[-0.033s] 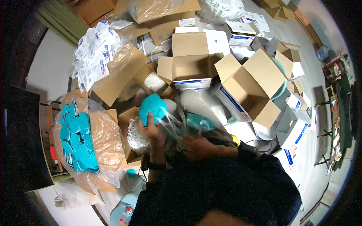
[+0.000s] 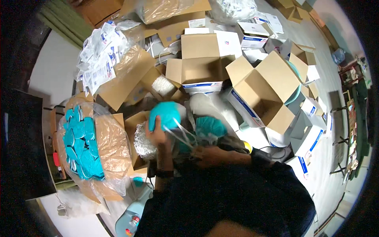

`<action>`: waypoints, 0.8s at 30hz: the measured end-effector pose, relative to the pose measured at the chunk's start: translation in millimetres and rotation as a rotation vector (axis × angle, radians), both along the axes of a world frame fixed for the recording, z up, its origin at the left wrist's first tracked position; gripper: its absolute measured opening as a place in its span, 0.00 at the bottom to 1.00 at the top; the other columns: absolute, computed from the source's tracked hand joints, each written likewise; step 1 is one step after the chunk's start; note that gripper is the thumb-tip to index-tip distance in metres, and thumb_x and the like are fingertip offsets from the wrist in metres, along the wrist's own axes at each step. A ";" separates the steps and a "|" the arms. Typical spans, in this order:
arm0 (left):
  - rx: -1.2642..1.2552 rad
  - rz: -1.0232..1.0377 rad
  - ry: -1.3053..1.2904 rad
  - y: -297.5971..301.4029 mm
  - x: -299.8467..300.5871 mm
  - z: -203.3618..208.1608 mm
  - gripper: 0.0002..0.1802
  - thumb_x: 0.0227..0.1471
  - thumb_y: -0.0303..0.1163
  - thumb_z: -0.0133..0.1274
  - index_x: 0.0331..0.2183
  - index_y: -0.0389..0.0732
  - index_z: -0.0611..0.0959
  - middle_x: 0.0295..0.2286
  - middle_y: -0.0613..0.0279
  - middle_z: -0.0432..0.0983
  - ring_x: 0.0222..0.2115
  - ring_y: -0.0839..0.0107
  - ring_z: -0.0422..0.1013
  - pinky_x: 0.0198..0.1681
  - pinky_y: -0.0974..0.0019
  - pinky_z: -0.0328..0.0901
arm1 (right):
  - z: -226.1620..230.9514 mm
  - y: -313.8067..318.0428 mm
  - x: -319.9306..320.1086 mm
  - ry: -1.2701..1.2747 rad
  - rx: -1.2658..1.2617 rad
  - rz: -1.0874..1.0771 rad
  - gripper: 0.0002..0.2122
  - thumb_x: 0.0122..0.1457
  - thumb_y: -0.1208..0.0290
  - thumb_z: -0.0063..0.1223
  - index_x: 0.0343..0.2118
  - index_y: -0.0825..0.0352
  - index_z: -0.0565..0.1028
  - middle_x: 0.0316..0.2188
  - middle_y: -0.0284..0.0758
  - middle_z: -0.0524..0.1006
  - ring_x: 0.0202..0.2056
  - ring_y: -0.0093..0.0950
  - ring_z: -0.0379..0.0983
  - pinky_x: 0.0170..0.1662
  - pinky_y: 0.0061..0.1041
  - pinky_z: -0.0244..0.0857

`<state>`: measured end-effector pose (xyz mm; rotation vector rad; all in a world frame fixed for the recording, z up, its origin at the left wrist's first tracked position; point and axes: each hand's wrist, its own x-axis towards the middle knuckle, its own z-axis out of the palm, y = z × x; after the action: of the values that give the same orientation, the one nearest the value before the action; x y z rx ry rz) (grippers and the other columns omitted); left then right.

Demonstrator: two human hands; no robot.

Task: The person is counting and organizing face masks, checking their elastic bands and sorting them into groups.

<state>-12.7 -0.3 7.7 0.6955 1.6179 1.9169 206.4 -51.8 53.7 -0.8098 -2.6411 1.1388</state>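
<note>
My left hand (image 2: 158,134) is closed on a teal cup-shaped face mask (image 2: 165,113), thumb across its outer side. White elastic straps (image 2: 181,132) stretch from the mask down to my right hand (image 2: 207,156), whose blurred fingers are closed round the strap ends. Beyond my right hand lies another teal mask (image 2: 210,127), next to a white rounded form (image 2: 200,104). Under my left hand stands a carton holding a heap of white elastic straps (image 2: 144,143). At the left, a plastic-lined box holds a pile of teal masks (image 2: 81,144).
Open cartons stand ahead, one in the middle (image 2: 202,71) and one at the right (image 2: 264,96). A heap of white printed packets (image 2: 98,59) lies far left. Another box of white straps (image 2: 162,85) sits behind my left hand. A pale blue stool (image 2: 128,217) is at the lower left.
The mask in my left hand has shifted slightly right and turned, so it looks rounder. Its straps now appear pulled straighter toward my right hand.
</note>
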 end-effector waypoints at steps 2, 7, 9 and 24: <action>0.016 -0.099 0.014 12.3 14.1 24.5 0.09 0.48 0.29 0.58 0.33 0.36 0.80 0.29 0.62 0.77 0.28 0.75 0.69 0.35 0.70 0.64 | -45.6 -14.2 10.7 -0.026 -0.005 -0.004 0.17 0.52 0.68 0.49 0.46 0.62 0.70 0.52 0.44 0.64 0.51 0.41 0.64 0.51 0.40 0.62; -0.002 -0.087 0.079 22.6 26.1 63.0 0.13 0.49 0.31 0.57 0.36 0.34 0.79 0.33 0.62 0.76 0.33 0.74 0.69 0.39 0.70 0.64 | 17.7 6.2 17.7 -0.021 0.369 -0.012 0.10 0.52 0.66 0.51 0.38 0.60 0.75 0.54 0.40 0.65 0.53 0.40 0.63 0.50 0.37 0.65; 0.031 -0.096 0.090 26.6 35.7 85.6 0.13 0.50 0.31 0.57 0.37 0.34 0.78 0.35 0.61 0.76 0.35 0.74 0.69 0.41 0.69 0.64 | 31.8 20.6 20.4 0.136 0.481 -0.036 0.08 0.51 0.67 0.54 0.34 0.59 0.76 0.52 0.39 0.68 0.50 0.37 0.67 0.47 0.36 0.67; 0.046 -0.434 0.046 3.4 80.3 74.0 0.08 0.50 0.26 0.57 0.35 0.36 0.79 0.31 0.69 0.74 0.31 0.81 0.67 0.35 0.76 0.63 | 32.4 80.8 -8.3 0.560 -0.207 -0.714 0.06 0.51 0.77 0.58 0.28 0.72 0.72 0.21 0.38 0.74 0.25 0.23 0.70 0.29 0.23 0.64</action>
<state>67.7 3.1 81.7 1.0223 1.3174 1.6332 198.0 28.9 86.1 -1.1326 -1.6015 1.1934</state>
